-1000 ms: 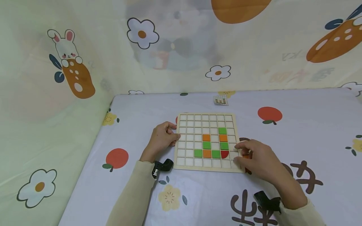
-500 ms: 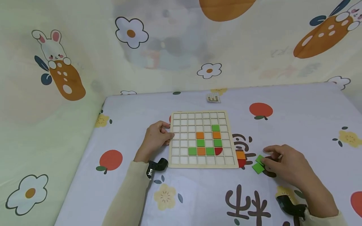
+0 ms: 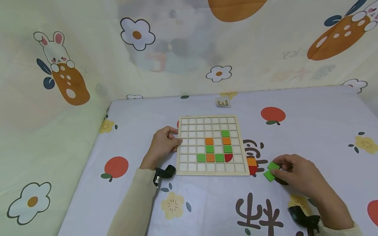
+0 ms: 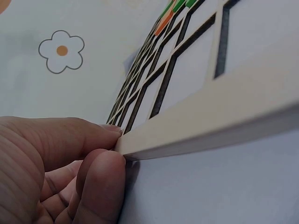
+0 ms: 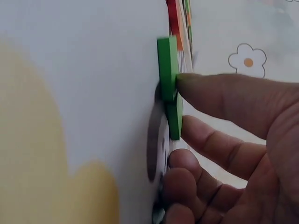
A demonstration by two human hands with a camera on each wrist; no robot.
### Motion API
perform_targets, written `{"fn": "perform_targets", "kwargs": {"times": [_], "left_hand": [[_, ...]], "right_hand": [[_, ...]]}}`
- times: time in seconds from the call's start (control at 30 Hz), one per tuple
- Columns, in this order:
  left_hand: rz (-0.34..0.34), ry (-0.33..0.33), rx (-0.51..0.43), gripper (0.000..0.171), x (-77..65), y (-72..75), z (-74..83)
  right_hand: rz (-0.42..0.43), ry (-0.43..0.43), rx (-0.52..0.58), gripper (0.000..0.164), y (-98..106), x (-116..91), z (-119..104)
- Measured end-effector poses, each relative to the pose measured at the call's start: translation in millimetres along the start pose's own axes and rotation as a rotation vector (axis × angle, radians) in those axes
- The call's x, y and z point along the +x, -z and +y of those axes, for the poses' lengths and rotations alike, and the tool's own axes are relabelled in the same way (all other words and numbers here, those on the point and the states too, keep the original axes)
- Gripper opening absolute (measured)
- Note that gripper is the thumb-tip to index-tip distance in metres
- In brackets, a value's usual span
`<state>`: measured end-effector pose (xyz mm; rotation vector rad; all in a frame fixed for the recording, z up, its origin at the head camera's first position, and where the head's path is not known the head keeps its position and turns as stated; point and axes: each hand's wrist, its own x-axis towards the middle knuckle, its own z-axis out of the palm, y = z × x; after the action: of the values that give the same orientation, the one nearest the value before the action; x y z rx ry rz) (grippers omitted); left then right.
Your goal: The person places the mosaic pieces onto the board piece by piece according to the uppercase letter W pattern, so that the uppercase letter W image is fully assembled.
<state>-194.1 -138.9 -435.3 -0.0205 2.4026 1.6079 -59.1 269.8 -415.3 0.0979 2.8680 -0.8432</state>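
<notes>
In the head view, a wooden grid board (image 3: 183, 167) lies mid-table, holding several green and orange square tiles and one red rounded tile (image 3: 228, 157). My left hand (image 3: 164, 141) pinches its left rim; the left wrist view has the thumb and index finger at the board's edge (image 4: 201, 123). To the right of the board, my right hand (image 3: 298, 172) has its thumb and index finger on a pair of green square tiles. One green tile (image 5: 167, 70) lies under the thumb; the other green tile (image 5: 174, 119) meets the index fingertip. The remaining right fingers are curled.
An orange tile (image 3: 251, 162) and a red tile (image 3: 252, 170) lie against the board's right edge. Behind the board sits a small card with a grid picture (image 3: 222, 102). A printed cloth (image 3: 206, 203) covers the table, and a patterned curtain (image 3: 177, 82) rises at the back.
My right hand has moved from the board's right edge out to the green tiles on the right, and its fingertips have shifted slightly on them. The left hand keeps its hold on the rim.
</notes>
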Motion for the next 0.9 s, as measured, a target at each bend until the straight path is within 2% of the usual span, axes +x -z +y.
{"fn": "perform_targets", "kwargs": {"times": [0.3,0.5,0.67,0.9], "left_hand": [[0.008,-0.006,0.005,0.031,-2.3,1.1,1.9],[0.002,-0.018,0.005,0.032,-2.0,1.0,1.4],[-0.003,-0.02,0.0,0.033,-1.6,0.9,1.1],[-0.003,-0.025,-0.002,0.032,-2.4,0.9,1.1]], "right_hand": [[-0.037,-0.067,0.044,0.029,-1,3,-8],[-0.023,-0.058,0.08,0.022,-1,0,-6],[-0.027,-0.026,0.11,0.03,-1,2,-6],[-0.081,-0.043,0.14,0.034,1,10,-10]]}}
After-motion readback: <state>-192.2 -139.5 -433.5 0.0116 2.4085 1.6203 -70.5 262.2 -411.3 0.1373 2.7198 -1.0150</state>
